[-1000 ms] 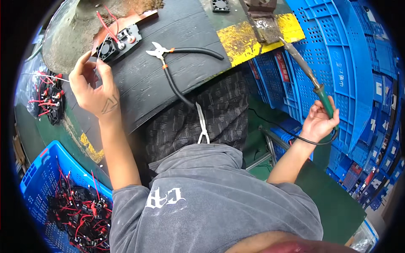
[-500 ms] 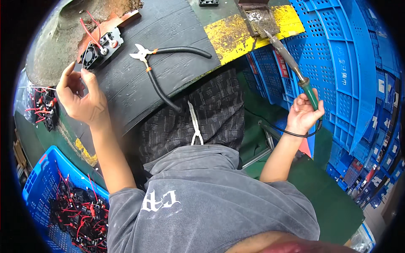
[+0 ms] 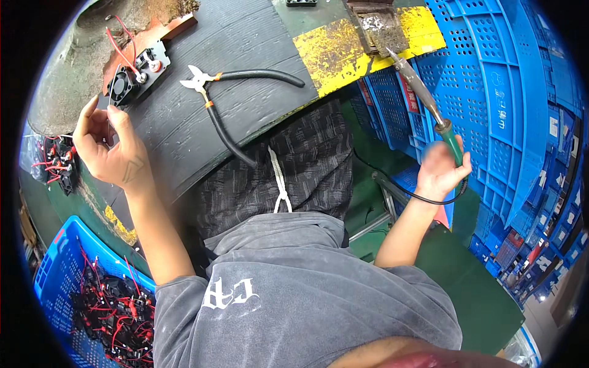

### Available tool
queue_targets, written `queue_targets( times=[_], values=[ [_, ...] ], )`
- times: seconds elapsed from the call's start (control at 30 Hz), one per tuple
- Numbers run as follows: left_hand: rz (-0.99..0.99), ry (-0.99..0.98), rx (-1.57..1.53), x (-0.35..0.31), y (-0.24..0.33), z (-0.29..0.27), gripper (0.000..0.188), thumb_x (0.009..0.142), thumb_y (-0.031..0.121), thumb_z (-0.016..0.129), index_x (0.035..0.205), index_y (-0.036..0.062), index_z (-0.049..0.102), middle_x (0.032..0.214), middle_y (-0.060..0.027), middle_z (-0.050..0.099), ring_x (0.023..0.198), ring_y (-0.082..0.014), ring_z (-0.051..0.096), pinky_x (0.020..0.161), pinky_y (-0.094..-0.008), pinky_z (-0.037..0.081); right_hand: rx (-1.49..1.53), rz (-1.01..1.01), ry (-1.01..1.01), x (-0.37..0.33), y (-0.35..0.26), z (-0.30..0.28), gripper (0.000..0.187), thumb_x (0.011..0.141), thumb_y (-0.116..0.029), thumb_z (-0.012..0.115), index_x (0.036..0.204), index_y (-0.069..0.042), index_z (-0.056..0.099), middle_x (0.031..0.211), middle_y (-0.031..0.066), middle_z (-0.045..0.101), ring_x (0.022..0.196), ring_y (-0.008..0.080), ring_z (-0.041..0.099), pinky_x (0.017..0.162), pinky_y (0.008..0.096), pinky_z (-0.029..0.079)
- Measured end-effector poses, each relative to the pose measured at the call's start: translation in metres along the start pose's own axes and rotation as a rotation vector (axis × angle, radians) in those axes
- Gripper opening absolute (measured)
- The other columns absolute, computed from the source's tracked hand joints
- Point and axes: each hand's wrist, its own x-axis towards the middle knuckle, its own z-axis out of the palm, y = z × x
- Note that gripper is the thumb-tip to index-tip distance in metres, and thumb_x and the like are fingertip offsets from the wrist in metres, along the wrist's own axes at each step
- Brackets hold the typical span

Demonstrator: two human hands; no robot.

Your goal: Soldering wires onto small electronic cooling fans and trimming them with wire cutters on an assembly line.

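My left hand (image 3: 113,144) is closed at the fingertips on a thin silvery strand that looks like solder wire (image 3: 111,92). Just beyond those fingers lies a small black fan (image 3: 122,86) on a dark plate (image 3: 161,52), with red wires (image 3: 119,49) standing up from it. My right hand (image 3: 443,168) grips the green handle of a soldering iron (image 3: 423,92). The iron slants up and left, its tip over or against a worn metal rest (image 3: 381,34); contact cannot be told. Wire cutters (image 3: 208,86) with black handles lie spread on the bench between my hands.
A blue basket (image 3: 52,270) at lower left holds several black parts with red wires. More such parts (image 3: 58,162) lie left of my hand. Blue perforated crates (image 3: 472,73) stand at the right. The iron's black cord (image 3: 405,187) hangs below the bench's yellow-painted edge (image 3: 331,55).
The view has shifted slightly, moving the bench things a little left. My left fingers stay by the fan with the strand; my right hand still holds the iron at the rest.
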Motion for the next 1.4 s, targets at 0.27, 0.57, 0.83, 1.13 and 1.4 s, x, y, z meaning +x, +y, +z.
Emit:
queue_targets(
  times=[0.27,0.57,0.83,1.13,1.4],
  values=[
    [0.001,0.004,-0.001,0.001,0.002,0.000,0.028,0.085,0.004,0.071,0.112,0.0036,0.064,0.084,0.0005,0.058,0.067,-0.0049,0.046,0.061,-0.0189,0.039,-0.131,-0.100,-0.080,-0.007,-0.006,-0.003,0.050,0.095,-0.045,0.051,0.120,-0.001,0.057,0.083,0.0146,0.068,0.064,0.0202,0.060,0.046,0.0258,0.044],
    [-0.017,0.015,-0.017,0.001,0.002,0.001,0.028,0.085,0.004,0.070,0.112,0.0033,0.064,0.082,0.0008,0.057,0.066,-0.0045,0.045,0.060,-0.0185,0.038,-0.451,-0.313,-0.392,-0.012,-0.024,-0.013,0.047,0.091,-0.032,0.061,0.123,0.003,0.056,0.103,0.0301,0.066,0.079,0.0322,0.069,0.059,0.0343,0.057],
    [-0.015,0.027,-0.018,0.001,0.005,0.002,0.027,0.085,0.003,0.070,0.111,0.0029,0.064,0.082,0.0015,0.056,0.065,-0.0042,0.043,0.059,-0.0185,0.037,-0.522,-0.360,-0.578,-0.015,-0.036,-0.016,0.041,0.090,-0.018,0.062,0.126,0.002,0.057,0.109,0.0347,0.062,0.087,0.0380,0.068,0.064,0.0386,0.059],
    [-0.044,0.028,-0.020,0.002,0.003,0.002,0.026,0.085,0.004,0.070,0.110,0.0027,0.065,0.082,0.0017,0.057,0.064,-0.0038,0.043,0.058,-0.0181,0.037,-0.820,-0.551,-0.719,-0.032,-0.058,0.020,0.029,0.088,-0.013,0.065,0.113,0.001,0.063,0.108,0.0325,0.062,0.089,0.0387,0.067,0.065,0.0403,0.058],
    [-0.051,0.037,-0.021,0.002,0.004,0.001,0.025,0.085,0.004,0.070,0.109,0.0023,0.065,0.082,0.0016,0.056,0.064,-0.0038,0.042,0.057,-0.0181,0.036,-1.013,-0.616,-0.712,-0.048,-0.071,0.044,0.016,0.079,-0.001,0.069,0.094,0.005,0.071,0.110,0.0286,0.063,0.091,0.0338,0.069,0.076,0.0362,0.058]
  ],
)
